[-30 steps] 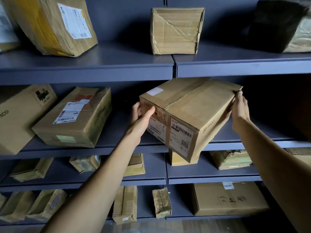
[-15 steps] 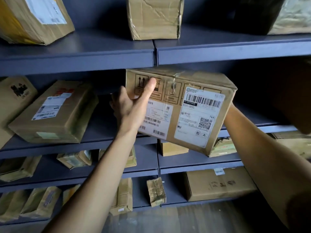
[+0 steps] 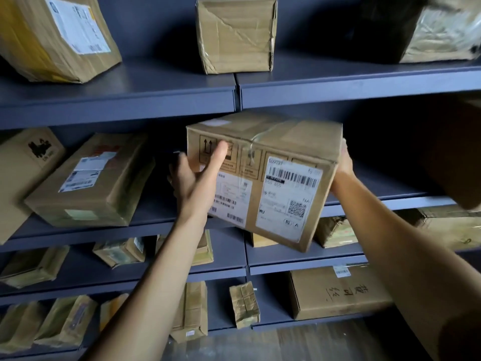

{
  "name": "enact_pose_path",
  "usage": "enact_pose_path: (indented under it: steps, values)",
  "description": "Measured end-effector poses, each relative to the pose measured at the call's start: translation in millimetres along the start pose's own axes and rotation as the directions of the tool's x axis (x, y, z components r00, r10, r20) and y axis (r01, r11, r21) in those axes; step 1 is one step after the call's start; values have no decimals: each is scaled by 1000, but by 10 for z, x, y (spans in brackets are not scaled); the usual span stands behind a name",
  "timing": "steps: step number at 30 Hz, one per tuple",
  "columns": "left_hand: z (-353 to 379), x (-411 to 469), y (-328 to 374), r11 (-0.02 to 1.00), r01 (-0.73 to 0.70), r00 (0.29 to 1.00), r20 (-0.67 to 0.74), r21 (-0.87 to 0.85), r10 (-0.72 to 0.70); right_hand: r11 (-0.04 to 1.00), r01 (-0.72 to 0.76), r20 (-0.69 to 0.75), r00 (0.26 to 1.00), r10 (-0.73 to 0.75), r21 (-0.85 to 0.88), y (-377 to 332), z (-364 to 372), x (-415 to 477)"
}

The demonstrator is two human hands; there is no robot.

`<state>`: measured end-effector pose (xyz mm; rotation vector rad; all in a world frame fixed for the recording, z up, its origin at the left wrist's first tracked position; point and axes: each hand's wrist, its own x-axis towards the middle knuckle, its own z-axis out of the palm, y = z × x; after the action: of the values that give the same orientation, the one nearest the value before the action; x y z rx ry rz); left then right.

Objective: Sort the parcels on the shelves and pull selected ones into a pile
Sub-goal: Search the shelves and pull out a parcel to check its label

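Note:
A brown cardboard parcel with white barcode labels on its front face hangs tilted in front of the second shelf, held between both hands. My left hand is at its left end, thumb laid across the front face and fingers behind the left side. My right hand presses the right end; most of it is hidden behind the parcel.
Dark blue shelving fills the view. A taped box and a yellow-taped parcel sit on the top shelf. A flat labelled parcel lies left of my hands. Several smaller parcels fill the lower shelves. Wooden floor shows below.
The parcel has been turned so its labelled face looks at me, and it has come forward off the shelf. My left thumb now lies across the front face.

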<state>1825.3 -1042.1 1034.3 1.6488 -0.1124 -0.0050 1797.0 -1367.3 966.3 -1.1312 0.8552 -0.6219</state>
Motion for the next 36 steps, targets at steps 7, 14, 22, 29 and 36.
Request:
enact_pose_path:
  steps: [7, 14, 22, 29, 36]
  values:
    - [-121, 207, -256, 991, 62, 995, -69, -122, -71, 980, 136, -164, 974, -159, -142, 133, 124, -468]
    - [-85, 500, -237, 991, 132, 990, -57, 16, -131, 959, 221, -387, 881, -274, -175, 313, 298, -827]
    - [-395, 613, -613, 975, 187, 888, 445, -122, -114, 909, 328, -438, 799, -411, -256, 549, 366, -1074]
    - [-287, 650, -668, 991, 112, 965, 230, 73, -126, 864, 388, -331, 809, -486, -320, 707, 486, -1187]
    - [-204, 687, -735, 999, 31, 993, 118, -9, -30, 790, 439, -204, 804, -558, -429, 852, 524, -1160]
